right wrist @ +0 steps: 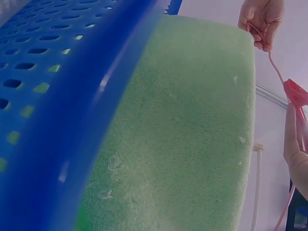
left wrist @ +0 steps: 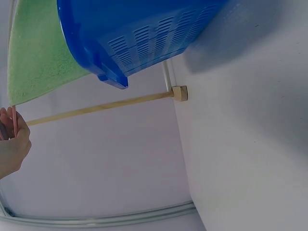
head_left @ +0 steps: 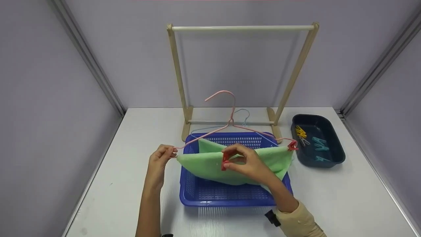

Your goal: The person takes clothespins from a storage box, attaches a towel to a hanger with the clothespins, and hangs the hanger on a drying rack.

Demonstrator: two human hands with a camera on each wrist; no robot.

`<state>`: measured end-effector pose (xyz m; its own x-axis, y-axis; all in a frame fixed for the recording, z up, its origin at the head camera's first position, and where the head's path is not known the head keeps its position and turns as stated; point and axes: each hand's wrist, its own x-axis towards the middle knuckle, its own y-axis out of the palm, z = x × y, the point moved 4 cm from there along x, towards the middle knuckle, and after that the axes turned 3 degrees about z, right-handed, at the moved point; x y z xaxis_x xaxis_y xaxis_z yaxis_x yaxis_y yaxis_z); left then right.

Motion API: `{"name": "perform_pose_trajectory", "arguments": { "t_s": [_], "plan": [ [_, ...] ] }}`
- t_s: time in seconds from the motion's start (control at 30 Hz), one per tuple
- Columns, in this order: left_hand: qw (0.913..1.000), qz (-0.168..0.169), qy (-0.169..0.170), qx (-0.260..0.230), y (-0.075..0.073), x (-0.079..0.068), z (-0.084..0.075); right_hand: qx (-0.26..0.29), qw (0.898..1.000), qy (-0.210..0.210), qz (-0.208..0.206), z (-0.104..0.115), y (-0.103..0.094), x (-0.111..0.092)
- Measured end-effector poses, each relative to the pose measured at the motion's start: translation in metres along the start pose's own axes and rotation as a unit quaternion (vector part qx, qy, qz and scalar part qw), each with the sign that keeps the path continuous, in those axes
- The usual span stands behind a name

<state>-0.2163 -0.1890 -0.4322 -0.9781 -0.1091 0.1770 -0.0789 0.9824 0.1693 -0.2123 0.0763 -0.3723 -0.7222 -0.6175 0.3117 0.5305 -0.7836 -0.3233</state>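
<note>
My left hand (head_left: 161, 158) pinches the left end of a pink wire hanger (head_left: 210, 133), whose hook points up. From the hanger's lower bar hangs a light green towel (head_left: 200, 166), partly inside the blue basket. A red clothespin (head_left: 292, 145) sits on the towel and hanger at the right end. Near the middle of the towel's top edge, my right hand (head_left: 248, 163) pinches another red clothespin (head_left: 225, 161) between thumb and fingers. In the right wrist view that clothespin (right wrist: 296, 93) appears beside the towel's edge; whether it grips the cloth, I cannot tell.
The blue basket (head_left: 230, 201) stands under the towel. A light blue hanger (head_left: 249, 114) lies behind it. Beyond rises a wooden rack with a white bar (head_left: 242, 28). At the right, a dark bin (head_left: 312, 162) holds yellow (head_left: 300, 132) and teal clothespins (head_left: 320, 144).
</note>
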Motion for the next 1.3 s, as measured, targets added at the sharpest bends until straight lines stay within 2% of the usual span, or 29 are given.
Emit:
{"name": "perform_pose_trajectory", "arguments": {
  "t_s": [0.23, 0.53, 0.97, 1.3],
  "plan": [
    [1.0, 0.002, 0.008, -0.002, 0.001, -0.0009, -0.0008, -0.009, 1.0, -0.006, -0.001, 0.0027, 0.0009, 0.0005],
    [1.0, -0.001, 0.002, -0.009, 0.0011, 0.0001, -0.0008, 0.003, 0.999, -0.033, 0.006, 0.0023, 0.003, 0.0041],
    [1.0, 0.001, 0.008, -0.002, 0.0017, 0.001, -0.0028, 0.005, 1.0, -0.027, 0.007, 0.0062, 0.006, 0.0068],
    [1.0, 0.002, -0.001, -0.005, 0.001, -0.001, -0.0013, 0.012, 0.999, -0.028, 0.014, 0.0047, 0.0091, 0.007]
  ]
}}
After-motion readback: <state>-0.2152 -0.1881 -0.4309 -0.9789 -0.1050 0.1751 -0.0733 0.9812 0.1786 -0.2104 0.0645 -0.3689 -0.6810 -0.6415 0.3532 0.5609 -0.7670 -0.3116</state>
